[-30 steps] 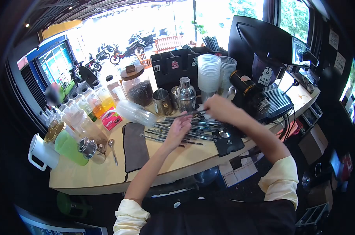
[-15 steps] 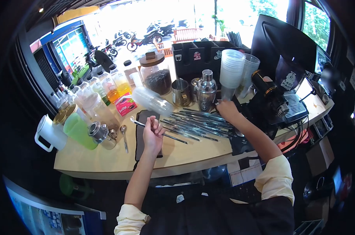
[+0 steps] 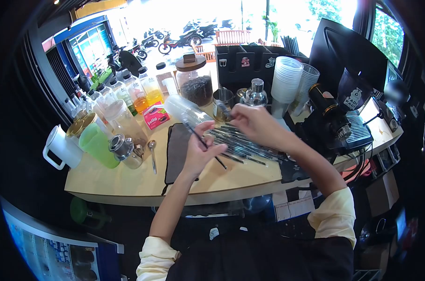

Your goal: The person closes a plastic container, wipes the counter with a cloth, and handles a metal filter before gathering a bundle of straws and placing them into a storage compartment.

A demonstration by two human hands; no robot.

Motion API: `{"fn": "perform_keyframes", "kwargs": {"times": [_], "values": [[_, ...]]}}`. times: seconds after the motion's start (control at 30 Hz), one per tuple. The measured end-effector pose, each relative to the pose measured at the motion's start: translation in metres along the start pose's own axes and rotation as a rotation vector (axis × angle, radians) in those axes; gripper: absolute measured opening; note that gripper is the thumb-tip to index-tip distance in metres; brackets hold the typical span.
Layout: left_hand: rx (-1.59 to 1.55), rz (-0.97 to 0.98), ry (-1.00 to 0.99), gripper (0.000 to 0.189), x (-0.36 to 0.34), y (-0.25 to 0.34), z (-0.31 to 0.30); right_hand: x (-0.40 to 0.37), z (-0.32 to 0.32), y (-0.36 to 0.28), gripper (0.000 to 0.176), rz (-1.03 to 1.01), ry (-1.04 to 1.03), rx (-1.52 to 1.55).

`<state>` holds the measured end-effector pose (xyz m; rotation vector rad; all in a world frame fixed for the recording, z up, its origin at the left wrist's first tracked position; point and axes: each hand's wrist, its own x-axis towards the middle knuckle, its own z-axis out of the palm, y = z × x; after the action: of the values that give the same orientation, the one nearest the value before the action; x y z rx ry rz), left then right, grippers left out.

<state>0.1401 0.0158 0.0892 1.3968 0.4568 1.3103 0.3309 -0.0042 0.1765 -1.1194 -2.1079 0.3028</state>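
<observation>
A thin black straw (image 3: 215, 158) slants through the fingers of my left hand (image 3: 200, 152), its upper end looking clear-wrapped. My right hand (image 3: 257, 122) is pinched over the straw pile, with a short greyish, blurred piece (image 3: 224, 109) at its fingertips that I cannot make out. Beneath both hands lies a loose pile of black straws in clear wrappers (image 3: 250, 151). A dark grey cloth (image 3: 177, 154) lies to the left of my left hand. Just behind my right hand are a metal pitcher (image 3: 221, 111) and a shiny shaker (image 3: 256, 93), partly hidden.
Stacked clear cups (image 3: 287, 79) stand behind on the right, and a black coffee machine (image 3: 329, 117) beyond. A clear stack of lids (image 3: 186, 110), a pink box (image 3: 156, 117), a lidded jar (image 3: 196, 86), bottles, a spoon (image 3: 152, 157) and a green jug (image 3: 97, 145) occupy the left.
My right hand has moved left and up from the pile's far right end, bringing the blurred piece toward my left hand. My left hand has shifted right, still holding the straw. The view has tilted slightly.
</observation>
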Motion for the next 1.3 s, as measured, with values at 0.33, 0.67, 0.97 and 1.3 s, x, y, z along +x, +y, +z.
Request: {"fn": "perform_keyframes", "kwargs": {"times": [0.33,0.67,0.97,1.3], "values": [[0.014,-0.121,0.132,0.036,-0.007,-0.005,-0.05,0.018,0.052,0.013,0.033,0.072,-0.097,0.121],[0.005,-0.052,0.36,0.032,-0.018,0.015,-0.085,-0.021,0.133,0.089,0.057,0.245,-0.35,-0.382],[-0.127,-0.036,0.373,0.027,-0.021,0.015,-0.084,-0.017,0.142,0.085,0.031,0.181,-0.402,-0.343],[-0.174,-0.029,0.369,0.025,-0.023,0.01,-0.085,-0.014,0.13,0.094,0.024,0.201,-0.424,-0.216]]}}
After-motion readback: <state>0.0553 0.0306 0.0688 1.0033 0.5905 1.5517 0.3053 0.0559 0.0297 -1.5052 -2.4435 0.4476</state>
